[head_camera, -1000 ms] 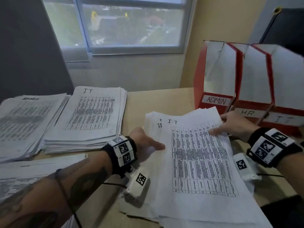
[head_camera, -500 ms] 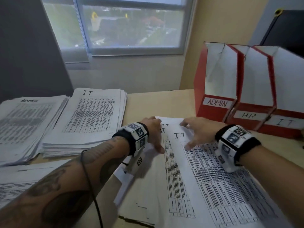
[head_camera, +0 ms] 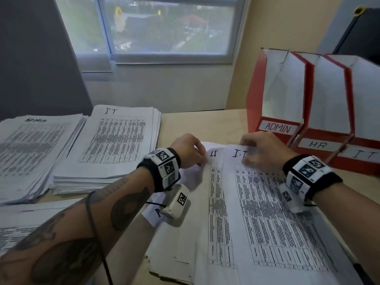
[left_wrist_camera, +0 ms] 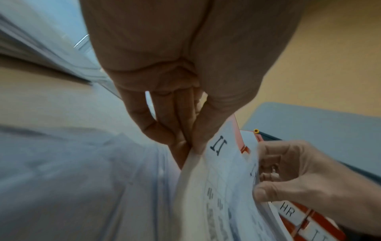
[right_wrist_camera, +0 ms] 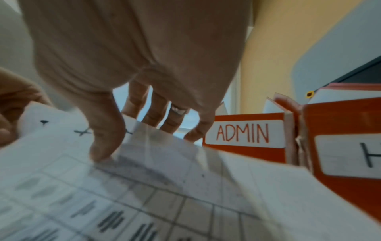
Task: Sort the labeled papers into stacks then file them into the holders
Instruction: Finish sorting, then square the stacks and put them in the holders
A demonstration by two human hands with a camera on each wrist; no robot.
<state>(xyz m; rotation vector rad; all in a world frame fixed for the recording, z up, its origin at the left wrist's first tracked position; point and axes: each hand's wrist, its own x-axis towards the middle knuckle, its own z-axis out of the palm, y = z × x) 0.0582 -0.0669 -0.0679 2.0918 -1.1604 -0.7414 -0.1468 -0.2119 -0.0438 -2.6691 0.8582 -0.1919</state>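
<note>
Both hands at the far edge of the unsorted pile on the worktop: left hand (head_camera: 188, 150) pinching a lower IT-labelled sheet (head_camera: 213, 159), right hand (head_camera: 261, 151) pinching the top IT sheet (head_camera: 273, 212); neighbouring sheets may drag along, misfiling them.

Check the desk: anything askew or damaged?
The working pile under both hands is fanned and skewed, its lower-left edge ragged, unlike the squarer IT stack. The ADMIN holder has a torn top edge.
</note>
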